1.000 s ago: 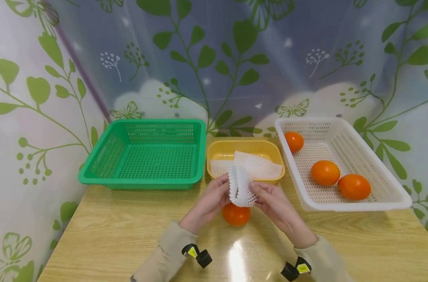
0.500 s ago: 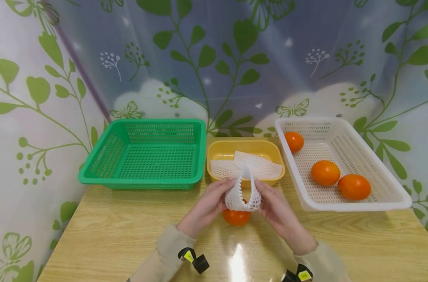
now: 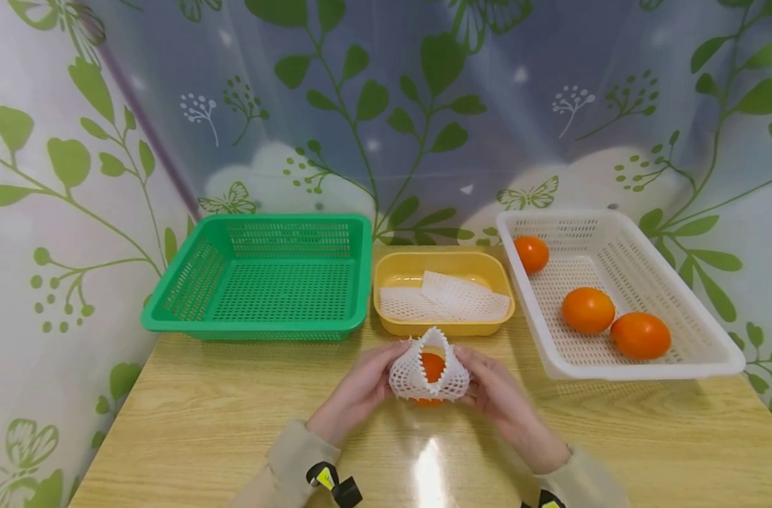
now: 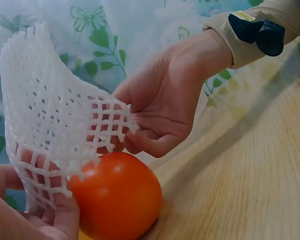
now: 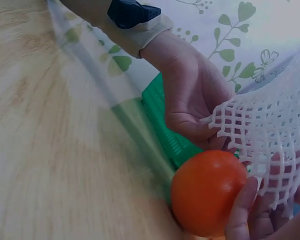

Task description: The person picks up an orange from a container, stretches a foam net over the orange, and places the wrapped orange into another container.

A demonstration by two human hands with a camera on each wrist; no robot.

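A white foam fruit net [image 3: 406, 375] is stretched between both hands, its toothed mouth spread in the head view. My left hand [image 3: 364, 384] grips the net's left side, thumb on top. On the opposite side, my right hand [image 3: 505, 402] holds the edge between thumb and fingers. Beneath the net a round, smooth orange fruit [image 4: 121, 196] rests on the table, its top showing through the gap in the head view. Both wrist views show the net's lower rim right at the fruit's upper side, with most of the fruit outside it.
Behind the hands, a yellow tray [image 3: 395, 327] holds flat white foam nets [image 3: 467, 296]. A green basket [image 3: 259, 326] stands at the left. On the right, a white basket [image 3: 627, 372] contains three orange fruits [image 3: 588, 310]. The wooden table [image 3: 202, 423] meets a leaf-patterned curtain.
The foam net was narrow and upright above the fruit; my hands have spread its mouth and lowered it toward me, over the fruit. The fruit stays in place.
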